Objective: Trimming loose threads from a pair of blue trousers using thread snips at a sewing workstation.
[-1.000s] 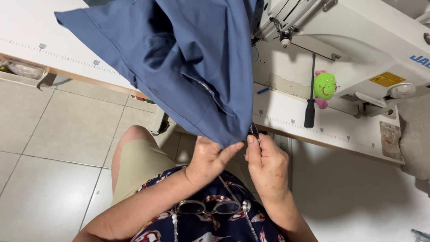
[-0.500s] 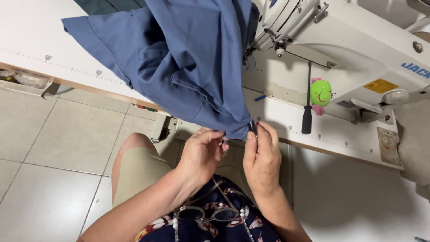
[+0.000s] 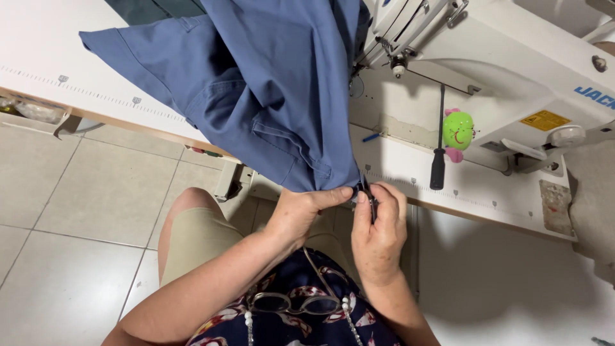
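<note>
A yellow label (image 3: 545, 120) is seen at two o'clock; blue cloth (image 3: 269, 90) is pinched by the left hand (image 3: 301, 214), a half-hidden dark tool (image 3: 368, 192) by the right hand (image 3: 379, 234).

A small yellow rectangular label (image 3: 545, 120) (black print) was seen at the frame's right, stuck on the white sewing machine (image 3: 512, 70).

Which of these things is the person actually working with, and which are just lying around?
In use:
- blue cloth garment, its lower corner pinched by the left hand
- small dark snipping tool, held in the right hand

Lying about:
- black-handled screwdriver
- green round toy
- white sewing machine
- eyeglasses
</note>
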